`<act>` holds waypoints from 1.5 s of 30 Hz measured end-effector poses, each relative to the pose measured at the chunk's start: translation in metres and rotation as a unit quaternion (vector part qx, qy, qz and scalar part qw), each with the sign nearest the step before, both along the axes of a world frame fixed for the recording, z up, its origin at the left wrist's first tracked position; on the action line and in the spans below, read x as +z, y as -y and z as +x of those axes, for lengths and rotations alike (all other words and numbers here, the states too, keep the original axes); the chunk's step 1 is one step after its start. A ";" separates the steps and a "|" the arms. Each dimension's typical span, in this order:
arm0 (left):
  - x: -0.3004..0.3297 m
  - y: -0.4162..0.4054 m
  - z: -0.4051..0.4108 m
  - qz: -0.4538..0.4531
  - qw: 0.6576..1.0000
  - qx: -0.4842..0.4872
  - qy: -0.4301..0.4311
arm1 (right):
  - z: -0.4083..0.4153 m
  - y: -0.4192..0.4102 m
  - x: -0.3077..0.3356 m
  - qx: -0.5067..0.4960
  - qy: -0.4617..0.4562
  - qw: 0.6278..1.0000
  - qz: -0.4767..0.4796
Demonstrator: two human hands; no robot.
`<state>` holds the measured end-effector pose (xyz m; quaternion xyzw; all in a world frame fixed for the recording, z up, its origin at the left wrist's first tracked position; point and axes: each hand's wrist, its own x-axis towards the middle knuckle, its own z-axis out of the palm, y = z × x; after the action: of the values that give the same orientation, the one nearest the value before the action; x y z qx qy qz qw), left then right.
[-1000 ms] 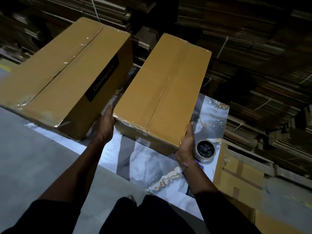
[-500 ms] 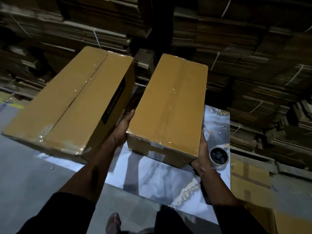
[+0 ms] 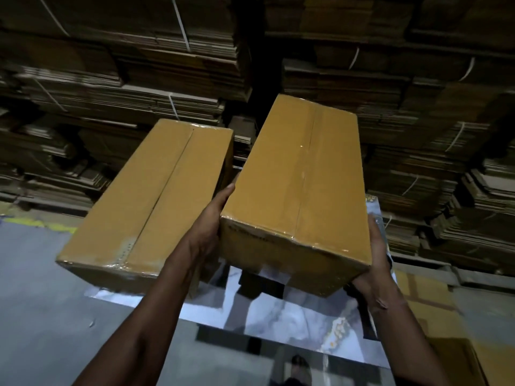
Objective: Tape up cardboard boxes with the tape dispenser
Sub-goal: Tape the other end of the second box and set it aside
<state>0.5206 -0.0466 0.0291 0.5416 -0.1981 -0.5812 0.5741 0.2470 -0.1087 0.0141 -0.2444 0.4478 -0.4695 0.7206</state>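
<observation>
Held box [image 3: 292, 190]: matt brown cardboard, with a glossy clear tape strip along the top seam, shining between the fingers of the left hand [image 3: 207, 232] and right hand [image 3: 373, 271].
Second box [image 3: 150, 196]: matt cardboard, left of the left fingers; wrinkled glossy tape at its near edge.
Sheet [image 3: 292, 321]: below the fingers, glossy, marble-patterned.
Floor [image 3: 41, 316]: dull grey, smooth.
Stacks [image 3: 139, 79]: flat, rough-edged cardboard beyond the fingers.

- Bundled stacks of flattened cardboard [image 3: 156, 79] fill the far side, tied with white straps.
- A glossy marble-patterned sheet [image 3: 292, 319] lies on the grey floor [image 3: 41, 302], near centre.
- Flat cardboard [image 3: 423, 296] lies at right.
</observation>
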 end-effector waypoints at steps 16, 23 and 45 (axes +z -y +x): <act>0.054 -0.072 0.101 -0.156 0.975 0.075 0.141 | 0.106 -0.007 0.067 0.109 0.003 0.988 -0.113; 0.021 -0.099 0.166 -0.124 0.972 0.171 0.099 | 0.201 0.001 0.051 0.218 -0.011 0.970 -0.110; 0.017 -0.112 0.221 -0.129 0.972 0.134 0.145 | 0.237 -0.001 0.046 0.253 0.036 0.960 -0.117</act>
<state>0.7413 0.0658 0.0461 0.5632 -0.2787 -0.3839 0.6766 0.4835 -0.1073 0.0597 -0.4156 0.2871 -0.3293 0.7978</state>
